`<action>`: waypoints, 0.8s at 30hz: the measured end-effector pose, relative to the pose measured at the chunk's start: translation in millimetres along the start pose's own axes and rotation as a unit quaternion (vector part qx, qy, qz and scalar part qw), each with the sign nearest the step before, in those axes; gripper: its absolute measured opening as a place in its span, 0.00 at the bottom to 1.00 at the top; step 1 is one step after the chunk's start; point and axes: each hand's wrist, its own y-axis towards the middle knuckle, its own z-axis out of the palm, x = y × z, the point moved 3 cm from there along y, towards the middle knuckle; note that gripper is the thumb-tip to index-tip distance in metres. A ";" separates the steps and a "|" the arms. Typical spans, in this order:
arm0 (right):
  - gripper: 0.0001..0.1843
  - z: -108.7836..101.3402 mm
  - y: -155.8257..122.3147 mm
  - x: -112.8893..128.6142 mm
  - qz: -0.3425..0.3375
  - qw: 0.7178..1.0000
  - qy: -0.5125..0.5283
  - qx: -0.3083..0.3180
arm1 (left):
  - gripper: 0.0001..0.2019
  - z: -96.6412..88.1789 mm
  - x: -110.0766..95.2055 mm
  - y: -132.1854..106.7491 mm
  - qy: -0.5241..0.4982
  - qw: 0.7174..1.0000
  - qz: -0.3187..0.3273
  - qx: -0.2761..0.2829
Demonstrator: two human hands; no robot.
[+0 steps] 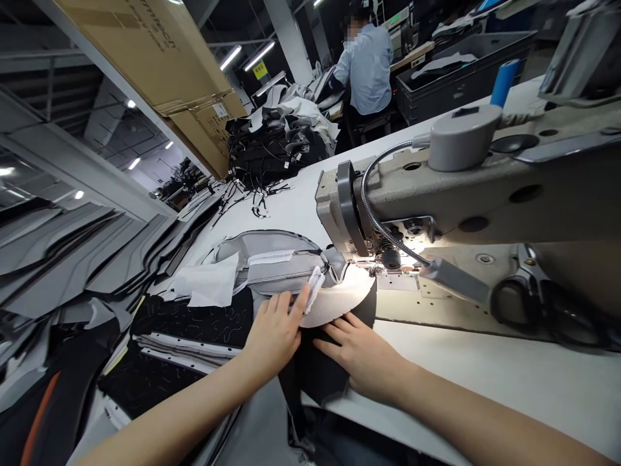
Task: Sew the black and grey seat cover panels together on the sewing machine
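Observation:
My left hand (275, 329) lies on a grey sewn fabric piece (279, 275), its fingers stretched out. Its index fingertip touches a small white strip (314, 289). To the right, my right hand (361, 355) rests with fingers spread on black fabric (315, 369), fingertips along the edge of a pale grey curved panel (342, 301). That panel reaches to the lit needle area of a sewing machine (388, 194). The black fabric lies beneath the panel. The undersides of both hands are hidden.
Black-handled scissors (538, 298) lie on the machine bed at right. A gooseneck lamp (456, 278) hangs before it. Stacked black pieces (194, 323) sit left, grey panels (121, 249) farther left. Behind are a fabric heap (281, 139), cardboard box (150, 52), a person (371, 65) and a dark bin (456, 84).

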 end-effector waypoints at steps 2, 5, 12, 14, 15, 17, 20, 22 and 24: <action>0.28 0.3 -1.0 -0.1 -0.002 1.000 -0.008 0.008 | 0.38 12.5 15.4 1.1 -0.025 0.999 -0.019 0.017; 0.31 5.8 -1.4 -2.4 0.007 1.000 -0.007 0.023 | 0.31 18.7 23.1 17.8 -0.063 0.997 0.044 -0.001; 0.16 12.8 -0.9 5.7 0.045 0.998 0.016 0.046 | 0.06 -14.9 -36.7 10.9 -0.117 0.966 0.230 0.012; 0.11 6.1 -12.3 13.6 0.022 0.998 0.028 0.055 | 0.04 -14.1 -49.5 5.9 -0.112 0.965 0.237 0.030; 0.10 0.8 -20.4 16.5 0.001 0.998 0.038 0.051 | 0.04 -12.3 -51.0 5.0 -0.108 0.967 0.230 0.031; 0.07 -12.4 -37.5 13.8 0.006 1.000 0.026 0.012 | 0.05 -8.7 -48.0 4.8 -0.105 0.970 0.219 0.028; 0.15 -31.8 -51.4 -13.0 0.177 0.977 -0.101 -0.065 | 0.06 -6.6 -43.9 4.5 -0.111 0.968 0.224 0.034; 0.13 -37.9 -43.9 -32.3 0.274 0.946 -0.164 -0.059 | 0.06 -6.1 -49.4 3.1 -0.119 0.962 0.241 0.048; 0.08 -37.8 -21.3 -43.6 0.286 0.943 -0.169 -0.037 | 0.06 -3.8 -60.0 2.2 -0.127 0.958 0.250 0.065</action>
